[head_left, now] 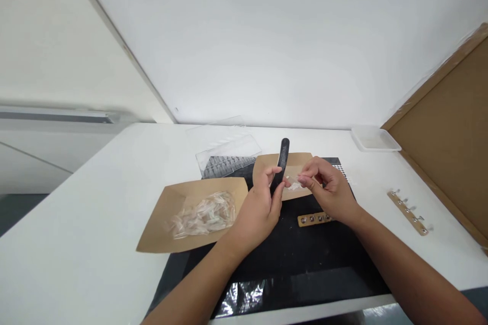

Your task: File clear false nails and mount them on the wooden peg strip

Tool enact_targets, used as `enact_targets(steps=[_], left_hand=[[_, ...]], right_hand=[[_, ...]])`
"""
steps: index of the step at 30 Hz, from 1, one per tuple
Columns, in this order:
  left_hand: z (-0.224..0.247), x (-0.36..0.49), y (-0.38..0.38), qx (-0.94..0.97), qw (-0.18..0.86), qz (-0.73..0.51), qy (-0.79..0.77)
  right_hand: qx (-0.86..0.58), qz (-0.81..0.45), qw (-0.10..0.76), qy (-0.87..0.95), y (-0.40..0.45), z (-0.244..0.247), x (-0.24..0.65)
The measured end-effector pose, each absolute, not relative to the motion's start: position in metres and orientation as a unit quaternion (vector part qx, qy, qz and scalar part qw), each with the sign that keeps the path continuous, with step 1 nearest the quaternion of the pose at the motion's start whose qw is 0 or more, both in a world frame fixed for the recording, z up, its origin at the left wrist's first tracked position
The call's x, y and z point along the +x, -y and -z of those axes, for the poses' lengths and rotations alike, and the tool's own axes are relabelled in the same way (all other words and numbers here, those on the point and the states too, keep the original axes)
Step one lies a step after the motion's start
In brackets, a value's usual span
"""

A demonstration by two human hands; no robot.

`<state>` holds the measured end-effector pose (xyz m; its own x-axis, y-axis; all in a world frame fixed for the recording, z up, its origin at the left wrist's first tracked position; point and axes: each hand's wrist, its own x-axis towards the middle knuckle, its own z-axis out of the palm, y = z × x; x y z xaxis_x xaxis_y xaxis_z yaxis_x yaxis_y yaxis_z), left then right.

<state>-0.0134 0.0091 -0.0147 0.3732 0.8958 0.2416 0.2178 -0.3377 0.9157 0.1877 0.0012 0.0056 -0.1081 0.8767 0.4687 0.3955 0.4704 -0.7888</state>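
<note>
Holding a black strip (283, 156) near the mat's (305, 259) far edge is the left hand (263, 200); the right hand (331, 189) pinches, can't tell what.

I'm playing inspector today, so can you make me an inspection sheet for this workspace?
Surface: white table, black mat
Things in use: curved black nail file; left cardboard tray of clear plastic slivers; right cardboard tray of whitish bits
Clutter: two wooden strips with metal fittings; translucent plastic tub; clear plastic sheets
Left hand: grips the file
Right hand: pinched; anything inside too small to tell
Cables: nothing seen
Surroundings: white wall, brown cardboard panel
</note>
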Motion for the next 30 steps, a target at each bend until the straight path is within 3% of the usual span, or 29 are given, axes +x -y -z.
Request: enact_targets(steps=[4,10,19,30], left_hand=[[0.016,-0.009,-0.005,0.715,0.424,-0.412,-0.374],[0.005,-0.010,0.000,0.716,0.442,-0.365,-0.398],[0.000,-0.007,0.005,0.594,0.521,-0.393,-0.470],[0.003,-0.006,0.005,0.644,0.424,-0.461,-0.439]], right_hand=[[-0.456,-0.210,0.481,0.719,-0.002,-0.001,0.183],[-0.455,-0.055,0.431,0.778,-0.003,0.006,0.181],[-0.449,-0.016,0.426,0.786,-0.011,0.010,0.181],[-0.426,-0.015,0.393,0.815,-0.013,0.003,0.183]])
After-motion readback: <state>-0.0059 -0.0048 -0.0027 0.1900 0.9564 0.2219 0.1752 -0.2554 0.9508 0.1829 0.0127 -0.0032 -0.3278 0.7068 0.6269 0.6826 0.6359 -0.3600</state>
